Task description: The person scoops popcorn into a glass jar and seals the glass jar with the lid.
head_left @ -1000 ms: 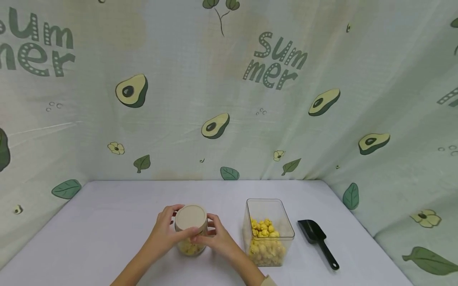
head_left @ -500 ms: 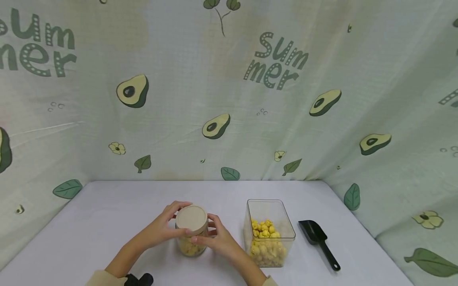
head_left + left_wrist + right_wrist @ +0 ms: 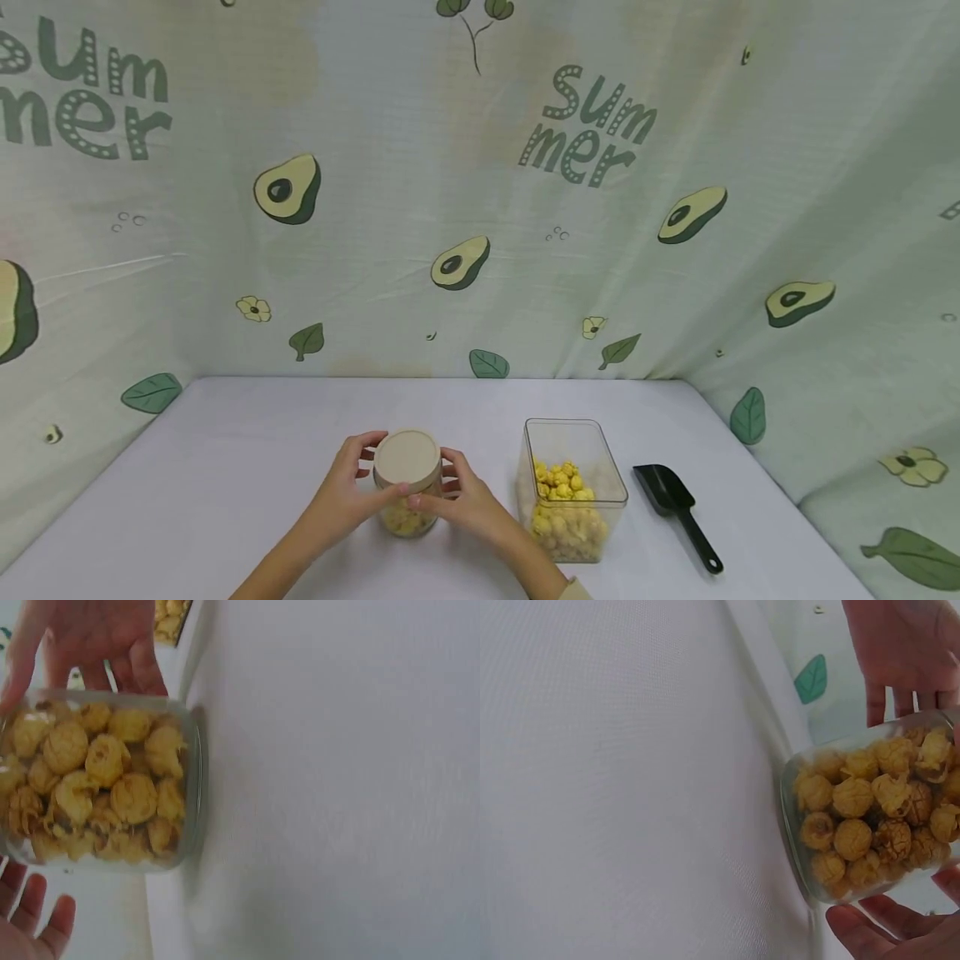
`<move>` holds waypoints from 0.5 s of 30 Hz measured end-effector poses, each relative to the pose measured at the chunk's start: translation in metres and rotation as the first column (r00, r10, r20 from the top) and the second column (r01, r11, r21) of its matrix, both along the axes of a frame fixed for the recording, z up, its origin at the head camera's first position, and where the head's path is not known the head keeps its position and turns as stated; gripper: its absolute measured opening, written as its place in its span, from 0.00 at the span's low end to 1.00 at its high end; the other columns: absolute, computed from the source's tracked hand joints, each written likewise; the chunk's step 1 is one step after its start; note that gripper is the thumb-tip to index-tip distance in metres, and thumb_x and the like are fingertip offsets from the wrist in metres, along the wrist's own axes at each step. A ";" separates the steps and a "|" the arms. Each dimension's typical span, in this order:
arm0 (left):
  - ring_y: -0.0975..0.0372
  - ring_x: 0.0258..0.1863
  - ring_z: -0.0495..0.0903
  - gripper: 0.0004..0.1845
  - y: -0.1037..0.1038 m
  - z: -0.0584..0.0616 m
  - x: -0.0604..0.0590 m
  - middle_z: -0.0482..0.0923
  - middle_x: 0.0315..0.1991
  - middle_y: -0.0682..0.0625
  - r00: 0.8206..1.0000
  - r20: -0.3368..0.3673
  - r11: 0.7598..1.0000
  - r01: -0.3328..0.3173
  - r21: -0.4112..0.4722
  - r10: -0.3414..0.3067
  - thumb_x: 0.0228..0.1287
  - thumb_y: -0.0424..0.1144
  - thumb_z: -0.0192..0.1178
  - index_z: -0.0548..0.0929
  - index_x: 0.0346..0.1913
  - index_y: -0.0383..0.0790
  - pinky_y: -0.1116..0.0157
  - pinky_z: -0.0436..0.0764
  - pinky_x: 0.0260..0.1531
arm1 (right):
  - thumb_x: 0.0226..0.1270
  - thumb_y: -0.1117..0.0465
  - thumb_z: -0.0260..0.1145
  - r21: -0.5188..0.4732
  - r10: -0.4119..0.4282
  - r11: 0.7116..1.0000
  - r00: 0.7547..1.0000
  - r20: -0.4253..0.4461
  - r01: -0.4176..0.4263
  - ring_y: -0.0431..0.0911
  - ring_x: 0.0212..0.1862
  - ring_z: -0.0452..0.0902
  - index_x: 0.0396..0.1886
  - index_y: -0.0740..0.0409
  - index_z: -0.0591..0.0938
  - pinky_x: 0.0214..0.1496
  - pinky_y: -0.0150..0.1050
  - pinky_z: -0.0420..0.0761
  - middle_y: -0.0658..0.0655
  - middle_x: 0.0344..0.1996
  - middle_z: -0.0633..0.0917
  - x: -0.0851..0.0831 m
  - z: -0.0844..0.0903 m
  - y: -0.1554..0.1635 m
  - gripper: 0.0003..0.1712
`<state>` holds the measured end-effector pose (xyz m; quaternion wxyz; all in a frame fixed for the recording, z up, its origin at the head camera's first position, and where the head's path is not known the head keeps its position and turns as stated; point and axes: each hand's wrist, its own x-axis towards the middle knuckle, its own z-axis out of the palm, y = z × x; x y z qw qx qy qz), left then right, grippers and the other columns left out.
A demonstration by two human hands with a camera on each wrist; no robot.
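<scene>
A clear glass jar (image 3: 407, 523) of yellow popcorn stands on the table, topped by a round beige lid (image 3: 407, 460). My left hand (image 3: 356, 483) grips the lid from the left, thumb at its front edge and fingers behind. From the right, my right hand (image 3: 474, 507) holds the jar just under the lid, its thumb across the front close to the left thumb. In the left wrist view the popcorn (image 3: 105, 776) shows through the glass between both hands. The right wrist view shows the jar (image 3: 870, 817) with its base at the white table; the lid lies outside that view.
To the right of the jar stands an open clear square container (image 3: 573, 533), partly filled with yellow popcorn. Beyond it a black scoop (image 3: 678, 512) lies on the white table (image 3: 225, 467). An avocado-print cloth (image 3: 360, 208) hangs behind and at the sides.
My left wrist swings out, showing a sleeve and a black device half a second ago, then comes back in, the fingers shifting round the lid. My right hand keeps its hold on the jar.
</scene>
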<state>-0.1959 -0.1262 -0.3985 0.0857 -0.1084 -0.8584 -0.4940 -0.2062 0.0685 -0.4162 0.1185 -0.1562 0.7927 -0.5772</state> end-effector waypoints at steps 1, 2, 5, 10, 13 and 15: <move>0.58 0.51 0.66 0.41 0.003 0.001 0.002 0.68 0.55 0.44 1.000 -0.001 1.000 -0.029 -0.002 0.029 0.47 0.47 0.72 0.65 0.61 0.35 0.59 0.71 0.49 | 0.52 0.43 0.71 -0.003 0.003 1.000 1.000 -0.004 -0.003 0.49 0.52 0.70 0.66 0.47 0.62 0.49 0.48 0.76 0.58 0.56 0.73 0.001 0.001 0.000 0.45; 0.57 0.51 0.66 0.41 0.006 0.003 0.004 0.68 0.55 0.44 0.998 -0.004 0.998 -0.055 -0.010 0.055 0.46 0.48 0.72 0.65 0.61 0.34 0.59 0.71 0.49 | 0.52 0.43 0.71 -0.005 0.005 1.000 1.000 -0.008 -0.005 0.49 0.52 0.70 0.66 0.47 0.62 0.50 0.48 0.76 0.58 0.56 0.73 0.001 0.001 0.000 0.45; 0.55 0.52 0.66 0.43 0.014 0.007 0.009 0.67 0.55 0.42 0.992 -0.001 0.991 -0.124 -0.043 0.125 0.45 0.52 0.72 0.65 0.60 0.34 0.60 0.71 0.47 | 0.52 0.43 0.71 -0.010 0.007 1.000 1.000 -0.015 -0.007 0.49 0.53 0.70 0.66 0.47 0.62 0.51 0.48 0.76 0.58 0.56 0.73 0.001 0.000 0.001 0.44; 0.52 0.53 0.66 0.44 0.020 0.012 0.013 0.68 0.55 0.41 0.985 -0.008 0.979 -0.170 -0.113 0.171 0.44 0.56 0.71 0.66 0.60 0.34 0.57 0.74 0.45 | 0.52 0.44 0.71 -0.017 -0.002 1.000 1.000 -0.024 0.002 0.49 0.53 0.71 0.66 0.47 0.63 0.52 0.49 0.77 0.57 0.55 0.74 0.000 -0.001 0.002 0.43; 0.52 0.54 0.67 0.43 0.020 0.014 0.014 0.70 0.54 0.42 0.983 -0.028 0.973 -0.185 -0.136 0.183 0.43 0.58 0.71 0.68 0.59 0.35 0.53 0.75 0.46 | 0.52 0.44 0.71 -0.020 0.001 1.000 0.999 -0.034 -0.002 0.49 0.53 0.71 0.66 0.47 0.64 0.52 0.50 0.77 0.58 0.54 0.75 0.000 -0.001 0.003 0.43; 0.51 0.53 0.68 0.43 0.018 0.015 0.014 0.71 0.53 0.42 0.982 -0.042 0.972 -0.190 -0.138 0.186 0.43 0.57 0.71 0.69 0.58 0.35 0.51 0.75 0.47 | 0.53 0.45 0.71 -0.021 0.009 1.000 0.999 -0.044 -0.010 0.49 0.53 0.72 0.66 0.47 0.64 0.53 0.50 0.77 0.58 0.54 0.75 -0.001 -0.001 0.002 0.42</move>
